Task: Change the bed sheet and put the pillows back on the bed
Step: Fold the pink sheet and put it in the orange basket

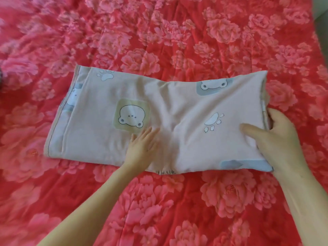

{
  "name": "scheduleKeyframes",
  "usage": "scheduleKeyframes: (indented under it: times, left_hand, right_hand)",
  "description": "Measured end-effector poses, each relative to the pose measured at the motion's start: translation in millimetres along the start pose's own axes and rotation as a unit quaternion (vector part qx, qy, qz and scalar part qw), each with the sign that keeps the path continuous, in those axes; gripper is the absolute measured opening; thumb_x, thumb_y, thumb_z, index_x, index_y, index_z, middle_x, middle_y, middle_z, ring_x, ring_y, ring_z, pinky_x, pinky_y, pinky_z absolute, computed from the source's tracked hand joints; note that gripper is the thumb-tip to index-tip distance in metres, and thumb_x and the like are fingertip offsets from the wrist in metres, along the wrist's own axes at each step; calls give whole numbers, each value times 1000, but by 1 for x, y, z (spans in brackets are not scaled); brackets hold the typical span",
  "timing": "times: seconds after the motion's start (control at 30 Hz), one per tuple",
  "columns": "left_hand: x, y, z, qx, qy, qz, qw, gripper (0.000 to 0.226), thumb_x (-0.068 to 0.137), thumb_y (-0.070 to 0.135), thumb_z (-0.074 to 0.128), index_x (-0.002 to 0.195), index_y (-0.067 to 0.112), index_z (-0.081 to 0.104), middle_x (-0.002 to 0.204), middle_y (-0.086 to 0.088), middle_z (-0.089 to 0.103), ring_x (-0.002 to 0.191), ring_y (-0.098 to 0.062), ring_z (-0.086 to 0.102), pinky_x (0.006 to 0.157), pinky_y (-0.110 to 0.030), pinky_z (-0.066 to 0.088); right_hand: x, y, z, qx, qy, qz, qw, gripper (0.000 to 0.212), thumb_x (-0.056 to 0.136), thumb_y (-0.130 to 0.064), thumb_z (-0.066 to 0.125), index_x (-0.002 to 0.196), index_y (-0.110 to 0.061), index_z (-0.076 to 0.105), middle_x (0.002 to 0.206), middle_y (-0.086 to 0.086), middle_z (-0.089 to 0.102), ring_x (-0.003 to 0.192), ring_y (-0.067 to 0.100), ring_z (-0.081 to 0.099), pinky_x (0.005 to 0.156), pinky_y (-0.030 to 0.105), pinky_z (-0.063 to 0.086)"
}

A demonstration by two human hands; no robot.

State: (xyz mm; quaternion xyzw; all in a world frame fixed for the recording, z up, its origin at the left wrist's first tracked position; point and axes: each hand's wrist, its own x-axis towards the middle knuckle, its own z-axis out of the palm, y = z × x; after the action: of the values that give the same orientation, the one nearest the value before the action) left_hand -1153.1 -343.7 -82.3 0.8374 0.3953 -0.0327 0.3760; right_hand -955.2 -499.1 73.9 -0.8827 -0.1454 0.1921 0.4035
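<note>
A pale pink pillow [177, 107] with bear faces and paw prints lies flat across the middle of the bed, long side left to right. The red bed sheet [159, 41] with large pink flowers covers the whole bed under it. My left hand [143, 144] presses flat on the pillow's near middle, fingers straight and spread. My right hand [276, 137] grips the pillow's right end, thumb on top and fingers tucked into the open end of the case, partly hidden.
The flowered sheet shows light wrinkles at the far left. A pale strip of wall or floor [321, 9] shows past the bed's far right corner. A dark object [0, 75] peeks in at the left edge.
</note>
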Motion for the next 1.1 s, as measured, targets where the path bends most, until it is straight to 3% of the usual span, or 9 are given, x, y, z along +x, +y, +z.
scheduleKeyframes:
  times: [0.17,0.37,0.5,0.57,0.7,0.8,0.87,0.97,1.1]
  left_hand:
    - [-59,-75,-113,-396,221,-166,876,27,100,35,41,121,28,55,122,1,62,113,-17,57,101,-37,41]
    - [-54,-164,-173,-607,173,-317,708,53,100,52,22,104,11,55,105,-17,59,78,-27,60,69,-42,48]
    - [-35,-159,-165,-526,58,-343,776,77,77,79,38,106,12,60,88,-10,63,77,-25,59,67,-38,52]
    - [-23,-153,-159,-412,52,-318,853,81,65,79,56,104,10,65,92,-9,67,81,-24,63,72,-37,53]
    - [-22,-127,-150,-155,123,-271,942,38,92,41,53,78,6,49,69,-2,54,66,-24,52,52,-31,35]
    - [-30,-122,-151,-122,288,-157,937,20,95,22,52,102,4,52,87,-6,58,84,-28,54,64,-34,35]
    - [-25,-138,-151,-139,346,-128,919,24,93,19,54,113,4,54,96,-8,62,90,-28,56,72,-38,40]
    - [-9,-175,-130,-89,289,-241,922,35,92,30,54,113,2,48,104,-21,62,98,-39,56,76,-43,40]
    - [-10,-184,-102,-66,271,-387,879,73,84,60,53,121,-2,45,124,-26,46,118,-41,42,92,-48,37]
  right_hand:
    - [-66,-136,93,-94,-60,-201,973,37,71,-18,65,105,-22,51,89,-8,59,75,19,53,64,18,43]
    - [-107,-181,324,-188,-258,-176,931,38,85,-16,57,122,-9,47,115,11,57,106,32,57,74,34,40]
    - [-114,-126,374,-216,-372,-154,890,28,86,-20,48,108,-10,63,115,13,62,111,34,56,91,39,48]
    - [-115,-96,351,-170,-299,-240,908,31,80,-18,45,99,-8,68,103,14,67,98,35,61,85,41,49]
    - [-91,-30,292,-225,-18,-312,923,31,83,-28,52,100,-9,70,105,9,69,96,33,64,85,46,49]
    - [-71,-9,262,-228,79,-168,956,52,87,-43,47,123,-7,57,120,16,61,108,37,58,87,45,44]
    - [-60,-5,258,-160,61,-46,984,61,93,-46,48,140,-8,40,137,18,49,124,36,47,98,43,37]
    - [-44,3,275,-76,-15,91,993,76,90,-54,50,148,-13,24,145,11,42,131,31,43,104,40,35]
    - [-25,15,286,-16,-52,151,987,98,72,-64,67,148,-19,23,144,3,45,130,26,45,107,40,37]
